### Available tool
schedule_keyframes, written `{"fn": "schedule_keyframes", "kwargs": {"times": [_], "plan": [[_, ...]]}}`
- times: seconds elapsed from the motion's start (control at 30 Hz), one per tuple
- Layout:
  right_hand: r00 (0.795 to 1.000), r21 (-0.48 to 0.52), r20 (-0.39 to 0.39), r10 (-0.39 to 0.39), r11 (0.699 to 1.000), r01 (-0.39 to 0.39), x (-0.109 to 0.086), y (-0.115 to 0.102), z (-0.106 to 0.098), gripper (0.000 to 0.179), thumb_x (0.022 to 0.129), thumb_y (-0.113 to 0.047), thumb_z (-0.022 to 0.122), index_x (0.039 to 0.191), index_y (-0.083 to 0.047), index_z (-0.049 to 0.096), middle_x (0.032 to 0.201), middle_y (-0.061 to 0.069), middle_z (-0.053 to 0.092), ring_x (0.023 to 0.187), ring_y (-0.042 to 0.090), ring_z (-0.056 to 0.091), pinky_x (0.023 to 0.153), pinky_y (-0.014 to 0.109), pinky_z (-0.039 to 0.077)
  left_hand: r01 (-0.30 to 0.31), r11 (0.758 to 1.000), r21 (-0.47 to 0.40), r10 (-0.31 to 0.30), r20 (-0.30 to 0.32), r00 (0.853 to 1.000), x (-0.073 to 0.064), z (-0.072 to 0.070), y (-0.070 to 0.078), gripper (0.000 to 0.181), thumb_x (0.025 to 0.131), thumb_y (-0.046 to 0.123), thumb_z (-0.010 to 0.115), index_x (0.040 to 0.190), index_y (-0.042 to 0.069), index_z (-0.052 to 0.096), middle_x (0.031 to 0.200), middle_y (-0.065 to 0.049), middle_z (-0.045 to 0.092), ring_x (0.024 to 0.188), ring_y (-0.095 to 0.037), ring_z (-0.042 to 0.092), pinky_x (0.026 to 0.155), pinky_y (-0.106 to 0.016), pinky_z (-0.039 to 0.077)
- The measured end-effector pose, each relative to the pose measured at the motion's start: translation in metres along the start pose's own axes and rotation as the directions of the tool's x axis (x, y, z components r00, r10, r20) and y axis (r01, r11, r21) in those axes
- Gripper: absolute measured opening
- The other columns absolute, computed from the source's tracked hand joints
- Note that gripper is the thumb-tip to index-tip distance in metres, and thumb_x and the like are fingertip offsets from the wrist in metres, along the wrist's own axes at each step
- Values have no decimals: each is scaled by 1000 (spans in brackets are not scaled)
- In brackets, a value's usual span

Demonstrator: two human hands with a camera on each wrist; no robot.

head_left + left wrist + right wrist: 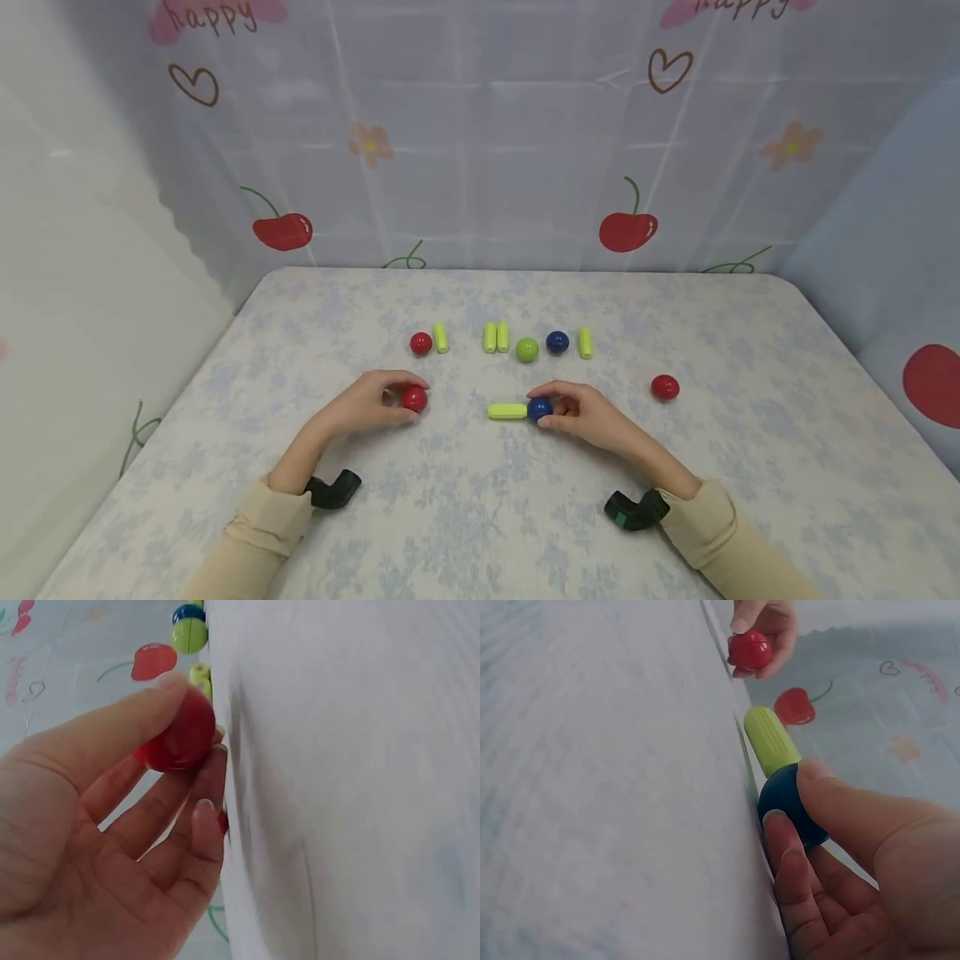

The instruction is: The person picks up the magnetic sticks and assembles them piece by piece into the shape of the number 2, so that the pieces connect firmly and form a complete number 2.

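Observation:
In the head view my left hand [367,406] pinches a glossy red ball [414,398] between thumb and fingers, low over the table at left of centre. The left wrist view shows the thumb pressing one side of this red ball [180,739], with fingertips behind it. My right hand [588,414] grips a dark blue ball [539,409] by its sides. A short yellow-green ridged stick [507,411] extends leftward from this ball, its end right at the ball's surface. Seen from the right wrist, the stick [771,741] lines up with the blue ball [784,799].
Behind the hands lie a red ball [421,343], a single yellow-green stick [441,338], a side-by-side pair of sticks [491,337], a green ball [527,350], a blue ball [557,342] and another stick [586,342]. One more red ball [664,387] sits at right.

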State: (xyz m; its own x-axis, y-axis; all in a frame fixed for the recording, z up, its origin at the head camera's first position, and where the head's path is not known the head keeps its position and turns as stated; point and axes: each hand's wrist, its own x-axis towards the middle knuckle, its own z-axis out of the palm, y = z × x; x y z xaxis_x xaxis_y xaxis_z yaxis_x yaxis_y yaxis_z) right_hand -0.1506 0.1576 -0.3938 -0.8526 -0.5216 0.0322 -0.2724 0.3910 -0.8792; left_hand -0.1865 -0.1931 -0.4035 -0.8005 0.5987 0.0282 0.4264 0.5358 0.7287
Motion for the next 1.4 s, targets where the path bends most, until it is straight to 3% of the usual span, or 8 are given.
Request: {"fn": "schedule_keyframes", "kwargs": {"times": [0.33,0.5,0.73,0.9,1.13,1.4], "plan": [[1000,26,-26,8,1000,-7,0,2,1,34,86,0,66,119,6,58,81,9,58,65,18,48,56,22,39,-42,997,-67,44,22,999,36,23,22,36,80,9,75,114,7,64,110,-3,58,93,-17,58,78,-28,48],[1000,35,-30,-8,999,9,0,1,1,34,87,0,65,119,6,58,77,9,56,62,13,45,56,23,38,-48,993,-105,50,17,999,46,31,28,37,79,6,76,114,6,64,109,-3,60,94,-18,58,79,-27,48],[999,39,-34,-13,999,15,-1,1,1,32,87,0,64,118,7,59,77,9,56,63,13,46,56,23,39,-62,983,-170,66,18,998,49,39,26,37,79,8,76,114,4,64,108,-5,62,93,-19,59,79,-30,49],[999,45,-32,-20,999,22,4,12,2,33,88,0,64,120,7,58,77,9,56,62,15,45,55,23,38,-56,982,-178,60,20,998,48,44,25,36,80,8,76,114,6,64,107,-1,63,93,-15,59,77,-28,49],[999,16,-48,-5,1000,6,10,34,4,35,87,-8,67,121,-2,60,76,5,54,64,15,46,56,23,39,-46,989,-138,47,-1,999,48,48,28,35,79,13,77,111,11,64,100,6,62,88,-14,56,72,-30,46],[998,10,-63,-18,1000,19,8,34,4,34,87,-11,68,120,-5,62,76,4,54,64,15,47,56,24,39,-118,991,-62,114,-51,992,51,63,31,36,79,16,77,113,12,67,99,5,59,84,-12,51,71,-28,43]]}}
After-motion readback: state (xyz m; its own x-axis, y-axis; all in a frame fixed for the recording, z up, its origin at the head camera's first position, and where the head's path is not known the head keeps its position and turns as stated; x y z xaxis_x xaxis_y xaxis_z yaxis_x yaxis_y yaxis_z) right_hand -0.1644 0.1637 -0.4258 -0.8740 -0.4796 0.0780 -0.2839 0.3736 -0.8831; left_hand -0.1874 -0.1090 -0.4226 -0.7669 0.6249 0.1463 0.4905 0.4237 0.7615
